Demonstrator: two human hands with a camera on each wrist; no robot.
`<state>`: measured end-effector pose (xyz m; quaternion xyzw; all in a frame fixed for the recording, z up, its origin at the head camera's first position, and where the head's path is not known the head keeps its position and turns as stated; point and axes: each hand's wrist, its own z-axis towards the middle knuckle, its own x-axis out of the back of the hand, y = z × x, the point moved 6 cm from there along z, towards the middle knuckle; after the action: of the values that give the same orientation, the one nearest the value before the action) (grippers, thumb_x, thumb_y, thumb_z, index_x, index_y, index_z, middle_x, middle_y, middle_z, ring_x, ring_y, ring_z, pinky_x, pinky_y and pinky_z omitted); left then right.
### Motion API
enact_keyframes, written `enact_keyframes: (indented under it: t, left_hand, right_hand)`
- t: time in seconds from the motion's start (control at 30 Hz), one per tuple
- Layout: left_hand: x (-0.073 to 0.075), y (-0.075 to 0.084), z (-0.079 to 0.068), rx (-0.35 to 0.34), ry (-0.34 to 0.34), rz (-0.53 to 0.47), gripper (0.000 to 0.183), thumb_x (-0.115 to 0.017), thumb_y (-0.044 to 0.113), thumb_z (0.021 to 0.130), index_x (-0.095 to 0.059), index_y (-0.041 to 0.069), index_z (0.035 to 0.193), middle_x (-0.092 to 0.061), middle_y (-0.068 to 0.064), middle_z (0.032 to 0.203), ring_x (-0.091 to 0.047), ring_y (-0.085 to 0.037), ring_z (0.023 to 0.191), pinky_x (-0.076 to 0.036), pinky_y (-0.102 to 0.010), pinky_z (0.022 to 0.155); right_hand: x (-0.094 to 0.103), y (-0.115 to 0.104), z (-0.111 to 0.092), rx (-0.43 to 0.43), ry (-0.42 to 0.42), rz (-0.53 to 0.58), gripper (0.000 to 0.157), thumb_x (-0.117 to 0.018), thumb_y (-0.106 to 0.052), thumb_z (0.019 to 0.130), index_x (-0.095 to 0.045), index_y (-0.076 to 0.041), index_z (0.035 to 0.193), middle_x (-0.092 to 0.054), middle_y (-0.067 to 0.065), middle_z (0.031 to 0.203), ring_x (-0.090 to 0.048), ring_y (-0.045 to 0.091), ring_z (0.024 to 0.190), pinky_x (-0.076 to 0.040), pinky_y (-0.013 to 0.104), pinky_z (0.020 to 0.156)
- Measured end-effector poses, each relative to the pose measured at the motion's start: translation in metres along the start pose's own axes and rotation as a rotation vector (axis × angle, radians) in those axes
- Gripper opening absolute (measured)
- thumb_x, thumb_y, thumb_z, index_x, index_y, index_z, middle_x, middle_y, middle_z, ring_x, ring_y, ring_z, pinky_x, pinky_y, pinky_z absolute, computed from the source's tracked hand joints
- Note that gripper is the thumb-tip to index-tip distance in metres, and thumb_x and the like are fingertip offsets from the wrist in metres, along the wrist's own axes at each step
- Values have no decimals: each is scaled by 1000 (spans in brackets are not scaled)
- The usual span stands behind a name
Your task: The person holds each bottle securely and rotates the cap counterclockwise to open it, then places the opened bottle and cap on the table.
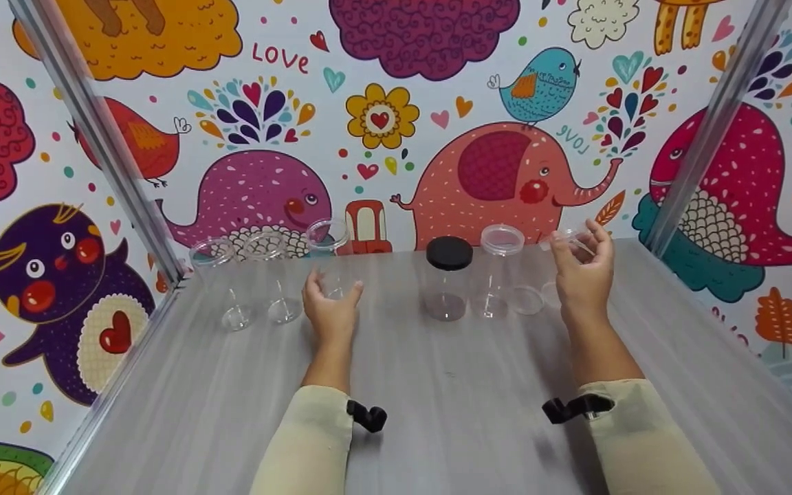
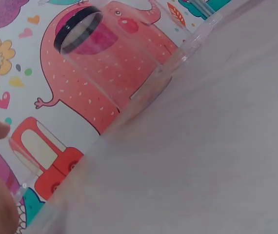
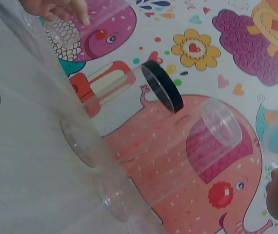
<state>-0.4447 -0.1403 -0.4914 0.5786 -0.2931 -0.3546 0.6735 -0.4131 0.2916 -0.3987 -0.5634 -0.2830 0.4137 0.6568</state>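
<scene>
Along the surface (image 1: 451, 426): black-lidded jar (image 1: 446, 289) upright between left hand (image 1: 331, 317) and right hand (image 1: 585, 282)
Left hand: curled round upright left jar (image 1: 332, 262)
Right hand: grasping right jar (image 1: 573, 240)

A booth-like workspace: metal posts (image 1: 102, 137) at upper left and upper right border cartoon-printed walls (image 1: 430, 96) (one shows an elephant (image 1: 485, 199)) around a grey tabletop (image 1: 451, 412).
</scene>
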Motion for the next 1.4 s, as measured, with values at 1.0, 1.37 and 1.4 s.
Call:
enact_keyframes:
  t: [1.0, 1.37, 1.4]
  left_hand:
    - [26, -31, 15, 90, 100, 155, 89, -90, 20, 84, -44, 11, 160, -49, -13, 164, -45, -34, 154, -34, -47, 131]
    - [30, -31, 14, 43, 113, 243, 89, -86, 16, 85, -44, 14, 163, -47, -17, 166, -44, -38, 155, -33, -47, 131]
    - [30, -31, 14, 38, 116, 243, 88, -85, 15, 85, -44, 13, 163, -47, -17, 166, -44, -39, 155, -33, -47, 131]
  right_hand:
    - [98, 117, 54, -444, -6, -517, 93, -65, -37, 106, -5, -13, 173, -7, 13, 182, -14, 38, 169, -20, 57, 135]
    - [100, 124, 55, -436, -75, -657, 91, -62, -36, 106, -5, -9, 172, -6, 23, 180, -13, 47, 166, -16, 68, 133]
    - [100, 124, 54, -443, -81, -663, 92, -62, -36, 105, -5, -10, 172, -6, 24, 180, -13, 48, 166, -17, 69, 132]
